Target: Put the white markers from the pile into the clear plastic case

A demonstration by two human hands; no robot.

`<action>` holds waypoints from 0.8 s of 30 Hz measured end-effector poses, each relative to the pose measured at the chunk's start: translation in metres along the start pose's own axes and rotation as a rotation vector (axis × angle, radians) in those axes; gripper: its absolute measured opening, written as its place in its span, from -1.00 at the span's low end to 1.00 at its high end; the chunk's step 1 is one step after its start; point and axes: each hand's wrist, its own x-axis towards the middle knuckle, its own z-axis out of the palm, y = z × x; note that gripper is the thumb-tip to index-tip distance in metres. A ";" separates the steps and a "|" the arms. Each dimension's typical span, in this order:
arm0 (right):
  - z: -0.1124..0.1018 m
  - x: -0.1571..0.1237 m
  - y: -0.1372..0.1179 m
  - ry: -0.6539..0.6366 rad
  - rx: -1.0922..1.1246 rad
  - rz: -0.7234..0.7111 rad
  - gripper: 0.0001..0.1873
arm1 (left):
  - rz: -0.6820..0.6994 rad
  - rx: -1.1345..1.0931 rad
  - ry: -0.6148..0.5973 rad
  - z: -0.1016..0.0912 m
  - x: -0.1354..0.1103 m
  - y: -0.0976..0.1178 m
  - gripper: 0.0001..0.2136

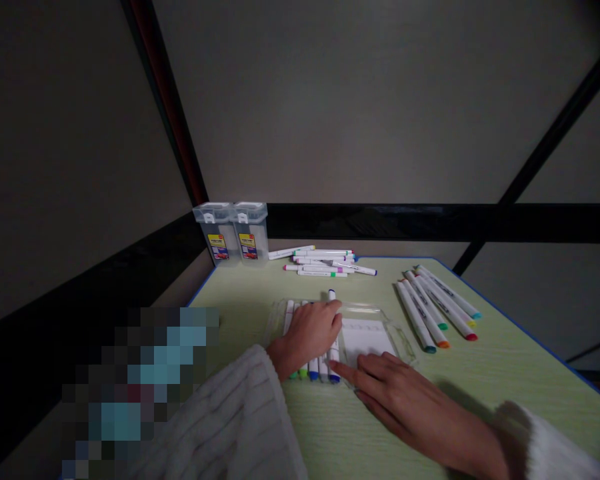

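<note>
Green tabletop (480, 393), slim cylindrical markers (313, 347)

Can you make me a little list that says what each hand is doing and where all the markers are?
left hand: flat on markers in tray
right hand: fingertip at a marker's blue cap
tray: clear, lying on green table
loose markers: row to the right of tray
marker pile: far side of table
clear boxes: two, upright, far left corner
</note>
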 end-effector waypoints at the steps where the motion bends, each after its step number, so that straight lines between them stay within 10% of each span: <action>1: 0.000 0.000 0.000 -0.005 -0.001 0.001 -0.51 | -0.002 -0.001 -0.004 0.000 0.000 0.000 -0.74; 24: 0.002 0.001 0.002 0.017 -0.024 -0.023 -0.48 | 0.023 0.010 0.011 0.001 0.000 -0.001 -0.77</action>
